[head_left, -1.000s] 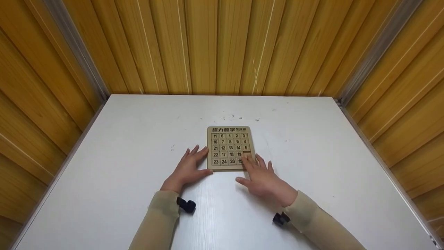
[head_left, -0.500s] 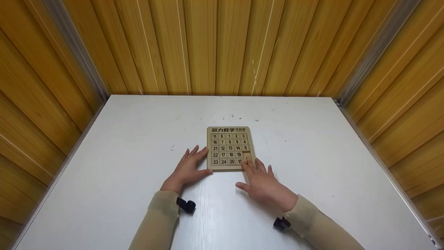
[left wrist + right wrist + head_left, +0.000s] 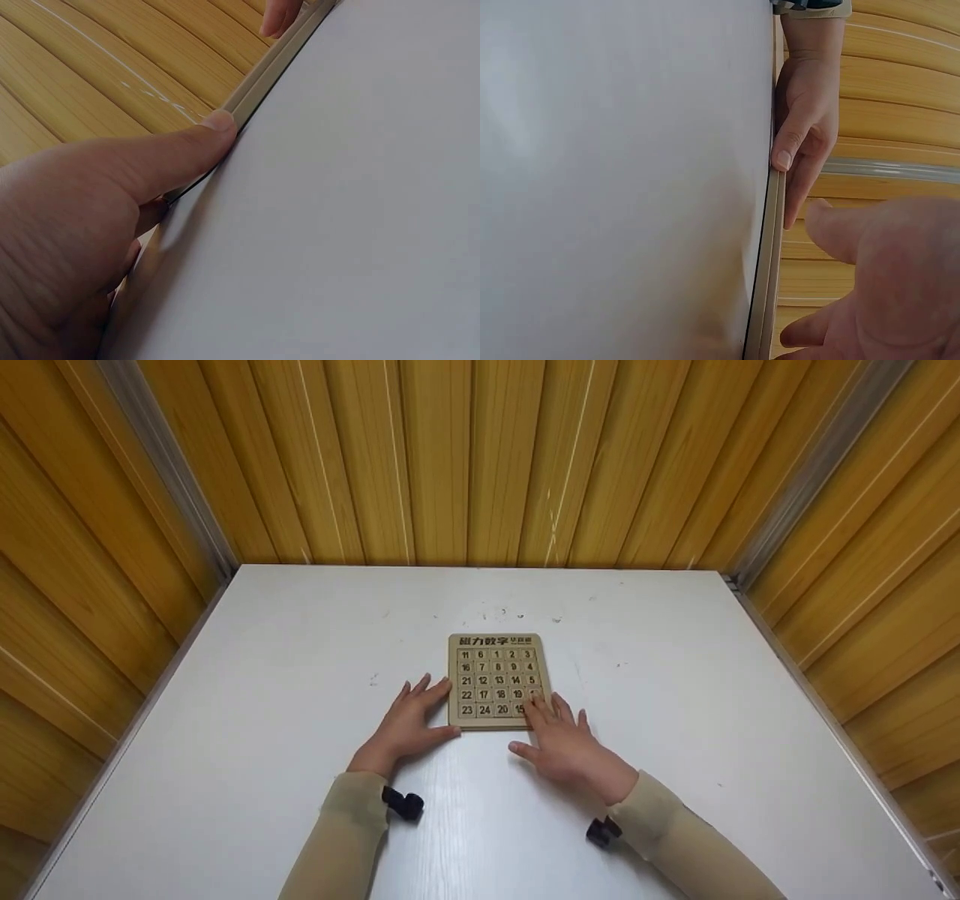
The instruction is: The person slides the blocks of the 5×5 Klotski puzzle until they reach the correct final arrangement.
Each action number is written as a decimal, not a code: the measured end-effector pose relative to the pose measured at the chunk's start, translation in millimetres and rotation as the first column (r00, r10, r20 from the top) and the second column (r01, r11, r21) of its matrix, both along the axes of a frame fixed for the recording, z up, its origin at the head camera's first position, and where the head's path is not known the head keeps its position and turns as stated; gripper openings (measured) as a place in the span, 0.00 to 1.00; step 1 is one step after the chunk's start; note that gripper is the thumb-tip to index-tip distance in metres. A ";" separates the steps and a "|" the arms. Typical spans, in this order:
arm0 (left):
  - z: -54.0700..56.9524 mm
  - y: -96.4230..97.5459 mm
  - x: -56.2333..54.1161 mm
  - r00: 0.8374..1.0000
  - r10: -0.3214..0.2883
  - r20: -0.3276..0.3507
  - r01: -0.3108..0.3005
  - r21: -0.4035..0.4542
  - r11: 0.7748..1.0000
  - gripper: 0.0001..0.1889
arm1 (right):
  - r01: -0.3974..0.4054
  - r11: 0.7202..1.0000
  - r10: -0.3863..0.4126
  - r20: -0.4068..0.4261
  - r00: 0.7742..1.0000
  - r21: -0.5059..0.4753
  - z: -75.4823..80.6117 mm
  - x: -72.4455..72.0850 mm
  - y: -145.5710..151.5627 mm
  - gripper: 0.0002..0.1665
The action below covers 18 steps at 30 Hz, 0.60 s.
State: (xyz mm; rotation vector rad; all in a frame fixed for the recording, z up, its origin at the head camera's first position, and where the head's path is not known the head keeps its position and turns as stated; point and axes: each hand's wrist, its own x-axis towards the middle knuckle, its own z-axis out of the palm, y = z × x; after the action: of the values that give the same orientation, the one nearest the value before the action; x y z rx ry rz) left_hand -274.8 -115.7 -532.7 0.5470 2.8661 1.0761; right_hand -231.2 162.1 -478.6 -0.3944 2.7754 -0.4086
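Observation:
A wooden sliding number puzzle [image 3: 495, 721] lies flat on the white table, its numbered tiles facing up. At its near left corner, my left hand [image 3: 405, 726] holds it, thumb against the near edge and fingers along the left side. In the left wrist view the thumb [image 3: 184, 154] presses the board's edge [image 3: 277, 64]. My right hand [image 3: 566, 746] reaches over the near right corner with fairly straight fingers, its fingertips on a tile [image 3: 534, 694] below the 5. That tile's number is partly covered, and the fingers hide the bottom right cell. The right thumb [image 3: 829, 225] stays off the board.
The white table [image 3: 300, 660] spreads around the puzzle, with small dark marks beyond it. Yellow wood-look panels [image 3: 480, 457] wall the back and both sides. A black wrist device [image 3: 405, 804] sits at the left cuff, another [image 3: 602, 832] at the right.
The tile under my right fingertips has slid away from me, up against the 5, closing the gap seen there earlier. My left hand and the board have stayed in place.

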 end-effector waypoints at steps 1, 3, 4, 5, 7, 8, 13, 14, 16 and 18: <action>-0.1 0.2 -0.1 1.000 0.001 0.000 -0.001 -0.002 1.000 0.47 | -0.001 1.000 0.001 -0.004 1.000 -0.003 -0.1 0.9 -1.0 0.52; -0.4 0.7 -0.5 1.000 0.002 -0.005 -0.002 0.001 1.000 0.47 | -0.009 1.000 0.009 -0.005 1.000 -0.008 0.0 3.8 -4.0 0.52; -0.4 0.9 -0.4 1.000 0.004 -0.005 -0.004 0.004 1.000 0.46 | -0.017 1.000 0.017 -0.005 1.000 -0.013 -0.1 5.6 -6.2 0.52; -0.4 1.1 -0.3 1.000 0.008 -0.004 -0.008 0.005 1.000 0.46 | -0.026 1.000 0.026 -0.003 1.000 -0.015 0.0 7.4 -8.6 0.52; -0.3 1.5 0.1 1.000 0.013 0.002 -0.013 0.007 1.000 0.46 | -0.043 0.999 0.044 0.005 0.999 -0.013 -0.1 10.8 -13.2 0.52; -0.6 1.8 0.1 1.000 0.015 0.002 -0.015 0.010 1.000 0.46 | -0.049 0.999 0.049 0.015 0.999 -0.011 0.1 12.4 -15.0 0.52; -0.9 1.9 0.7 1.000 0.007 0.001 -0.007 0.012 1.000 0.46 | -0.063 0.998 0.062 0.046 0.997 0.013 -0.4 16.1 -18.5 0.53; -0.8 1.8 0.7 1.000 0.005 -0.003 -0.005 0.013 1.000 0.46 | -0.063 0.998 0.062 0.049 0.997 0.017 -0.5 16.0 -18.5 0.53; 0.3 1.5 0.9 1.000 0.003 -0.006 -0.002 0.012 1.000 0.46 | -0.060 0.998 0.059 0.049 0.997 0.022 -0.3 15.7 -18.3 0.53; 0.5 1.3 0.9 1.000 0.005 -0.004 -0.005 0.007 1.000 0.46 | -0.056 0.998 0.054 0.049 0.997 0.027 -0.3 15.4 -17.4 0.53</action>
State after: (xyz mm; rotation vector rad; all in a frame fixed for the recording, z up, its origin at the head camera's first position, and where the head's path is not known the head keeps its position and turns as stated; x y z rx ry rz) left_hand -273.9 -114.4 -532.2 0.5439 2.8700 1.0875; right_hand -215.8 144.7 -478.9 -0.4471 2.7142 -0.3603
